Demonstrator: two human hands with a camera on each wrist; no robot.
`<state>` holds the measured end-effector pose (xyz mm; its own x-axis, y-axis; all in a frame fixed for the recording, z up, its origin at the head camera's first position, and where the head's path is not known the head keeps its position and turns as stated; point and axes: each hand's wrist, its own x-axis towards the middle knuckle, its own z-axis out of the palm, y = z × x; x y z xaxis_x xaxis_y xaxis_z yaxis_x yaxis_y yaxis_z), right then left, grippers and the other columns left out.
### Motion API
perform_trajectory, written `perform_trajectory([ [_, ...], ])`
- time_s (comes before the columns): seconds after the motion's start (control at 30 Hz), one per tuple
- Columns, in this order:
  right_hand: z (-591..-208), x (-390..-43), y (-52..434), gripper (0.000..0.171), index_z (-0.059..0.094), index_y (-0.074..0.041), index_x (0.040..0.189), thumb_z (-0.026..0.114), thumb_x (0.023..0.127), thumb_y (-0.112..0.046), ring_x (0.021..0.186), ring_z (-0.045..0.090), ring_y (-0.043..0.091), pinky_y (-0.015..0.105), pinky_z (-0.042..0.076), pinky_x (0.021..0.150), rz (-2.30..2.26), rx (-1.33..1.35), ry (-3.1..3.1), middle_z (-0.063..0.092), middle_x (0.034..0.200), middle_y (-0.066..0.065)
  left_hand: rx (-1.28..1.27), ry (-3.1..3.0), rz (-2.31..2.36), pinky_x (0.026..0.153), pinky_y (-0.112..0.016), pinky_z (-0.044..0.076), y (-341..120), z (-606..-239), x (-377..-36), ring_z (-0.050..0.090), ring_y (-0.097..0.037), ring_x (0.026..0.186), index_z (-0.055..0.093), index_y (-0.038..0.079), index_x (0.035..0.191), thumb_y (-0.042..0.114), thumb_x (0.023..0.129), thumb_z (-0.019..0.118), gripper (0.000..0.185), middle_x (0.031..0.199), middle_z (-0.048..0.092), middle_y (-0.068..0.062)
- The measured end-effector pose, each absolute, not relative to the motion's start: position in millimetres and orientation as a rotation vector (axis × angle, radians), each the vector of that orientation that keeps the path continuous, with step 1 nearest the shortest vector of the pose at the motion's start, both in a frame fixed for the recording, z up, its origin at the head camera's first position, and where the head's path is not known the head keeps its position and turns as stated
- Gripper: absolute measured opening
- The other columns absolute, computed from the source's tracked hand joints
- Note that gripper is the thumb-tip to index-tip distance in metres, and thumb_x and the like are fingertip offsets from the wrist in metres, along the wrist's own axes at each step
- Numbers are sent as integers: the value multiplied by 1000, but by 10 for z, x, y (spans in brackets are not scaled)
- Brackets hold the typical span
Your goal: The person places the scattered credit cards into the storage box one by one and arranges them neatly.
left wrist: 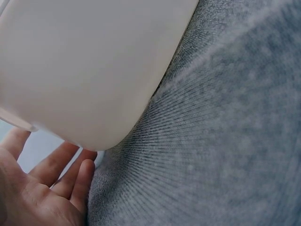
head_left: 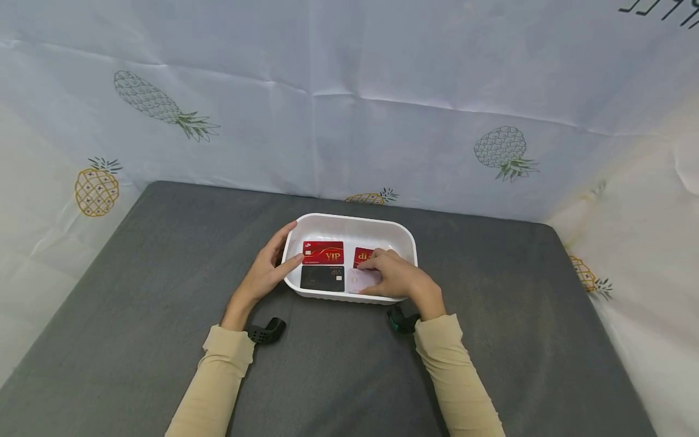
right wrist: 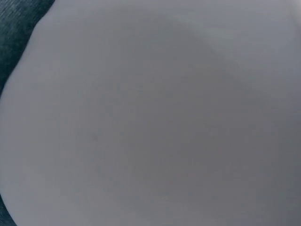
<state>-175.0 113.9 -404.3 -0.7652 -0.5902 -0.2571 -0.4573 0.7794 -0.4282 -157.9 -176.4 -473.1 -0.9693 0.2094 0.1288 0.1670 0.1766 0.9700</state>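
Note:
A white plastic tray point(head_left: 355, 224) with rounded corners stands on the grey cloth. Inside lie a red card point(head_left: 323, 252) at the upper left, a black VIP card point(head_left: 322, 278) below it, and another red card point(head_left: 361, 255) at the right, partly covered by fingers. My left hand point(head_left: 266, 270) grips the tray's left end, thumb over the rim; in the left wrist view its fingers touch the outer wall. My right hand point(head_left: 401, 276) reaches into the tray's right side, thumb and fingers pinching a pale pink card point(head_left: 360, 280) by opposite edges. Only blurred white surface fills most of the right wrist view.
The grey-covered table point(head_left: 164, 261) extends around the tray on all sides. Behind it hangs a pale curtain point(head_left: 338, 139) printed with pineapples. A dark wrist device point(head_left: 266, 331) sits below my left hand, and another point(head_left: 402, 320) below my right.

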Motion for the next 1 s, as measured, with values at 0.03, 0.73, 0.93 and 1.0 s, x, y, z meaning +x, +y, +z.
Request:
perform_trajectory([
  [0.03, -4039, -1749, 1137, 49, 72, -7, 128, 84, 85, -28, 105, 55, 23, 37, 48, 92, -484, -794, 2593, 66, 117, 11, 380, 2388, 1953, 111, -51, 37, -1765, -4730, -1581, 45, -35, 140, 29, 17, 162, 12, 98, 64, 73, 159, 41, -17],
  [0.73, -4129, -1721, 1200, 53, 63, -5, 139, 75, 94, -31, 110, 55, 31, 47, 52, 93, -937, -780, 2723, 64, 122, 16, 385, 2444, 1979, 95, -17, 42, -1736, -4737, -1550, 53, -38, 127, 33, 16, 160, 11, 96, 66, 72, 151, 49, -21],
  [0.93, -4117, -1670, 1193, 52, 64, -8, 138, 77, 92, -29, 122, 54, 32, 51, 51, 103, -953, -729, 2849, 62, 132, 16, 377, 2479, 1907, 97, -23, 45, -1755, -4713, -1545, 55, -37, 126, 33, 17, 160, 15, 96, 67, 73, 150, 50, -19],
  [1.0, -4104, -1651, 1186, 52, 64, -12, 139, 75, 93, -32, 128, 52, 32, 54, 48, 107, -882, -703, 2954, 61, 138, 14, 359, 2584, 1781, 105, -35, 47, -1761, -4659, -1536, 54, -36, 130, 33, 18, 160, 21, 96, 68, 73, 153, 48, -17],
])
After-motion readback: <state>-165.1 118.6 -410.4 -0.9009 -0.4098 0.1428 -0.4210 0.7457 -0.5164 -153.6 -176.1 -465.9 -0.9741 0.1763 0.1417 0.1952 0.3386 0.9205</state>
